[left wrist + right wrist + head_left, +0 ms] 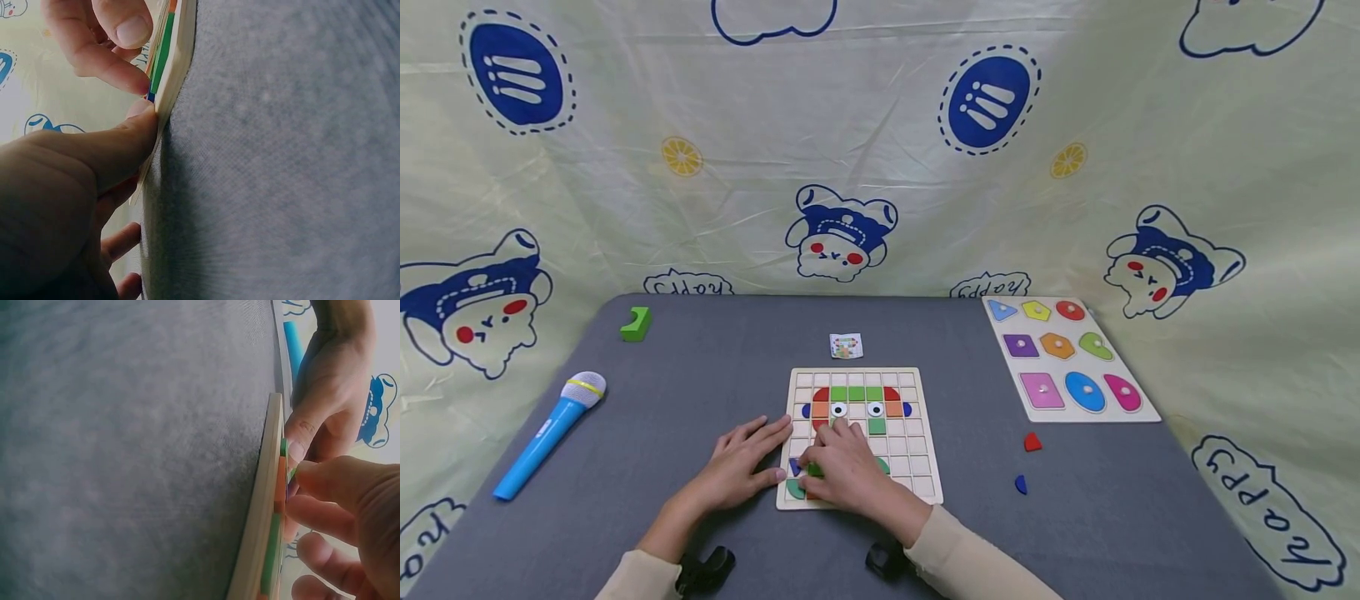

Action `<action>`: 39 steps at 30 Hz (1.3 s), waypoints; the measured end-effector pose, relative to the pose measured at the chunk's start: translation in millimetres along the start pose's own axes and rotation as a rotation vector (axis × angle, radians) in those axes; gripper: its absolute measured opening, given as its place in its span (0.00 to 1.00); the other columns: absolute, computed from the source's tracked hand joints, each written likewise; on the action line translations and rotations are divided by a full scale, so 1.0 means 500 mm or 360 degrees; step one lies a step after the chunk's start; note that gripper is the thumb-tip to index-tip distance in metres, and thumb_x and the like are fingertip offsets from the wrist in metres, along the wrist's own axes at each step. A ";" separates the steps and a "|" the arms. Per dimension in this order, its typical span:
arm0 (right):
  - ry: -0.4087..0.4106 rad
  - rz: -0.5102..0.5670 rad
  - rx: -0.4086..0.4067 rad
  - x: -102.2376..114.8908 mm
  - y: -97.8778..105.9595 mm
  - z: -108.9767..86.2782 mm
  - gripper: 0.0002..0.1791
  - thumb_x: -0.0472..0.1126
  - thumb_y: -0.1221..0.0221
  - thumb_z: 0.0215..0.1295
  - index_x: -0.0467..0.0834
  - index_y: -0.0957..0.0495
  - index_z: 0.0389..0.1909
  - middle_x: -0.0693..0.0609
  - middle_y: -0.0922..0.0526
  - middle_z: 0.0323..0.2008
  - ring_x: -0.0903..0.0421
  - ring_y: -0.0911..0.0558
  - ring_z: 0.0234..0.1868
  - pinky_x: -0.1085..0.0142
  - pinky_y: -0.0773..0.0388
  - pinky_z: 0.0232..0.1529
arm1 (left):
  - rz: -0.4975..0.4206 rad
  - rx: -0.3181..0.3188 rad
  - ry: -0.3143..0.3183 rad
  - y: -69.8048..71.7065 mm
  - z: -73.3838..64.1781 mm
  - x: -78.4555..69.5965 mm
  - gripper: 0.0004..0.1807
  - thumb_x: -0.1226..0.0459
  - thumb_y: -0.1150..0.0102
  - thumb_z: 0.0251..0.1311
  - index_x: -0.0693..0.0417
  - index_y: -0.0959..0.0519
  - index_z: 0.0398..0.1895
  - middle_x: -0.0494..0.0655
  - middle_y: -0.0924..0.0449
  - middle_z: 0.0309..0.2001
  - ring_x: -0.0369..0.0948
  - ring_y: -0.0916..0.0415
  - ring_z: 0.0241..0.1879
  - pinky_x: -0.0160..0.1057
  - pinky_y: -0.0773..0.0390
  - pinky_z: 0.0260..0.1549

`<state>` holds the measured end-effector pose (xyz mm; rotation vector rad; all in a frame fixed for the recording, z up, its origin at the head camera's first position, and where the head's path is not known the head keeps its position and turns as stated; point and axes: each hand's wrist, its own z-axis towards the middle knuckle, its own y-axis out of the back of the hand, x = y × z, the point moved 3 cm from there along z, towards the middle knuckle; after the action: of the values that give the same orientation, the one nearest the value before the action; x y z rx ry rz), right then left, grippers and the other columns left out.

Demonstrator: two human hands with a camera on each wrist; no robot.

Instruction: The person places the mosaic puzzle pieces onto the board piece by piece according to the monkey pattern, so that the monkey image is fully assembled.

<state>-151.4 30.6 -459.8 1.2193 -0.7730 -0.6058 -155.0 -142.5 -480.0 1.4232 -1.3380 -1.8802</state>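
A wooden grid board lies in front of me, its upper rows holding several coloured pieces with two eye pieces, such as an eye tile. My left hand rests along the board's left edge, fingers fairly straight and thumb touching near the lower left corner. Over the board's lower left part is my right hand, its thumb and index finger pinching a small green piece. Beside them sit a blue piece and a teal-green quarter-round piece. My right hand covers the board's middle squares.
To the right lie a loose red piece and a blue half-round piece. A shape puzzle board stands behind them. A small picture card is behind the grid. At left are a toy microphone and a green block.
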 end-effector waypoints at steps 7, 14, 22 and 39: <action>0.0017 0.0008 -0.0046 -0.002 -0.001 -0.003 0.10 0.56 0.35 0.55 0.56 0.14 0.34 0.60 0.26 0.31 0.62 0.36 0.35 0.68 0.43 0.37 | -0.0002 0.0015 0.0018 0.001 0.001 -0.001 0.35 0.54 0.40 0.59 0.49 0.37 0.70 0.44 0.40 0.72 0.55 0.47 0.71 0.65 0.47 0.60; 0.0046 0.0023 -0.0025 0.003 -0.001 -0.003 0.09 0.55 0.36 0.55 0.57 0.14 0.34 0.61 0.26 0.30 0.62 0.36 0.34 0.68 0.43 0.37 | -0.0002 0.0012 0.0027 0.004 0.002 -0.002 0.35 0.54 0.40 0.59 0.49 0.37 0.69 0.44 0.41 0.72 0.55 0.48 0.71 0.65 0.48 0.61; 0.0037 0.0010 -0.0044 0.002 0.001 -0.002 0.11 0.56 0.36 0.56 0.57 0.14 0.35 0.61 0.27 0.30 0.62 0.36 0.34 0.68 0.44 0.37 | 0.0000 0.0008 0.0028 0.006 0.003 -0.003 0.35 0.54 0.40 0.59 0.48 0.37 0.70 0.44 0.41 0.72 0.55 0.48 0.71 0.65 0.48 0.61; -0.0052 0.0065 -0.0169 -0.041 0.029 -0.042 0.08 0.53 0.35 0.55 0.55 0.15 0.33 0.59 0.28 0.29 0.61 0.36 0.35 0.65 0.40 0.39 | -0.0027 -0.0008 0.0010 0.010 0.000 -0.003 0.35 0.56 0.39 0.58 0.51 0.37 0.69 0.47 0.40 0.72 0.56 0.48 0.71 0.65 0.48 0.60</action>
<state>-147.0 62.1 -452.9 1.0961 -0.7815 -0.6268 -155.3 -143.7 -475.2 1.4417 -1.3214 -1.8870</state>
